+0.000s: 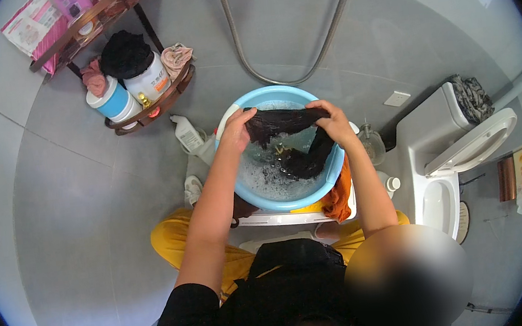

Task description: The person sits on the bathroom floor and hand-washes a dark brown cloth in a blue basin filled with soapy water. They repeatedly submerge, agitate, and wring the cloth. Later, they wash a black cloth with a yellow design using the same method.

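A wet black garment (287, 120) is stretched between my two hands over a light blue basin (266, 205). My left hand (237, 130) grips its left end near the basin's left rim, fingers closed on the cloth. At the right, my right hand (336, 123) is closed on the other end, close to the right rim. The lower part of the garment hangs down into sudsy water (256, 179) and lies partly under it. Exactly what kind of garment it is, I cannot tell. Something small and yellowish shows in the water by the dark cloth.
An orange cloth (340, 196) hangs by the basin's right front, over a white stand (280, 219). White bottles (187, 134) stand left of the basin. A toilet (435, 162) is at the right, a loaded corner shelf (163, 97) at upper left. A shower hose (242, 55) loops behind.
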